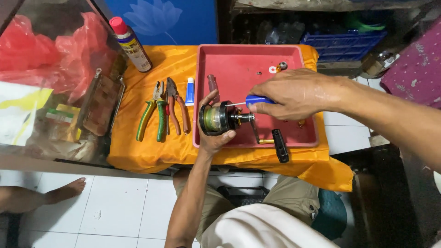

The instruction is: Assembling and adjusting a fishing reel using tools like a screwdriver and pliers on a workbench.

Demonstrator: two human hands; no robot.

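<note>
My left hand [212, 138] grips a black fishing reel [219, 118] with greenish line on its spool, held over the left part of a red tray [239, 59]. My right hand [289, 94] is closed on a blue-handled screwdriver [256, 100] whose thin shaft points left at the top of the reel. The reel's crank with a black knob [280, 145] hangs over the tray's front rim. Small washers and a little metal part [277, 68] lie at the back of the tray.
On the orange cloth [151, 151] left of the tray lie green-handled pliers [151, 115], red-handled pliers [177, 108] and a small blue-and-white tube [189, 91]. A spray can with a red cap [131, 43] stands behind. Another person's bare foot [64, 190] rests on the white floor tiles.
</note>
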